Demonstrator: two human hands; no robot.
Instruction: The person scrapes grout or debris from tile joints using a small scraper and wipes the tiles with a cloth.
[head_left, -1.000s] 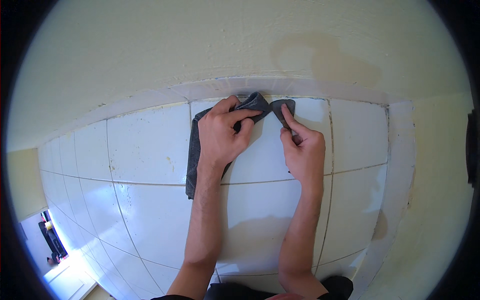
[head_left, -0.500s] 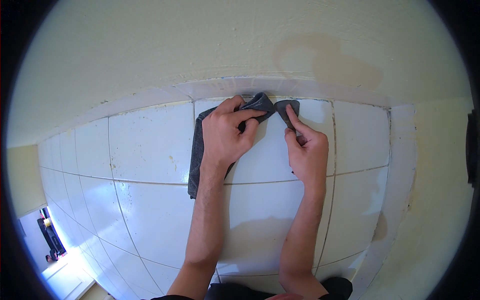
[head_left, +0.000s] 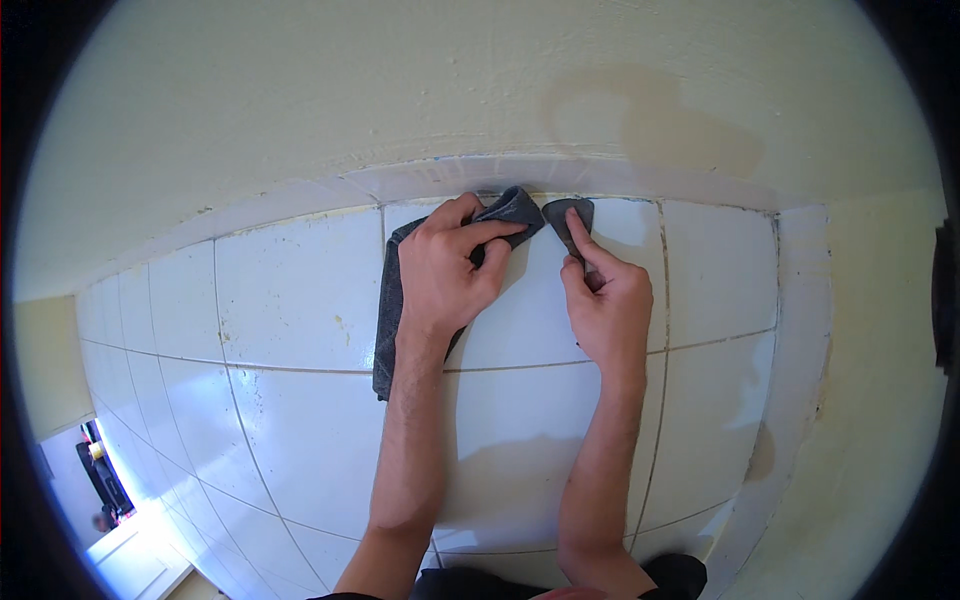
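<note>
A folded dark grey cloth [head_left: 388, 345] is gripped in my left hand [head_left: 447, 265]. Its bunched corner points up to the joint where the white tiled floor [head_left: 520, 320] meets the baseboard. The cloth's lower end hangs past my wrist onto the tiles. Just to the right, my right hand [head_left: 612, 310] is closed on a small scraper [head_left: 572, 222] with a flared dark blade. My index finger presses along the blade, whose wide edge lies close to the baseboard. The scraper's handle is mostly hidden in my palm. The cloth's tip and the blade nearly touch.
A pale baseboard [head_left: 560, 178] runs along the cream wall [head_left: 400, 90] in front and turns along the wall at the right. Dirty grout lines and specks mark the tiles. Far left, a white panel [head_left: 140, 565] and dark objects [head_left: 105, 475] stand in bright light.
Both hands have shifted very slightly left with the cloth and the scraper, and the view has moved a little too. Each grip stays the same.
</note>
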